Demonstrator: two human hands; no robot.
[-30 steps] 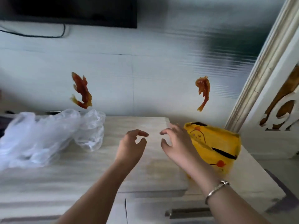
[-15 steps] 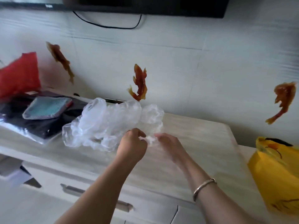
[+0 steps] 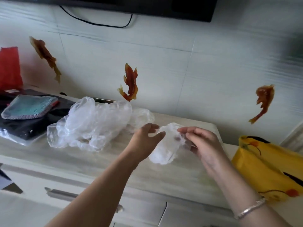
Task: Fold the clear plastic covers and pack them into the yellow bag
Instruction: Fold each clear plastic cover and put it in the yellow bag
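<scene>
We take the middle fish sticker (image 3: pixel 129 84) on the pale wall as our mark. Left of it and higher we see a second fish sticker (image 3: pixel 45 56), and to its right and lower a third (image 3: pixel 263 102). Above it we see a dark screen (image 3: pixel 147 5) with a black cable (image 3: pixel 96 22) looping beneath. Far left of it stands a red bag (image 3: pixel 9 68); below that, on the pale surface (image 3: pixel 106 163), we see a teal mesh pouch (image 3: pixel 28 107) lying on dark packaged fabric (image 3: pixel 21 128). Well below it we make out a drawer handle (image 3: pixel 60 194).

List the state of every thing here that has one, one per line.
single clear cover: crumpled, lifted off the counter, held in both hands
pile of clear covers: loose, unfolded, lying on the counter
yellow bag: lying at the counter's right end
left hand: pinching the cover
right hand: pinching the cover
</scene>
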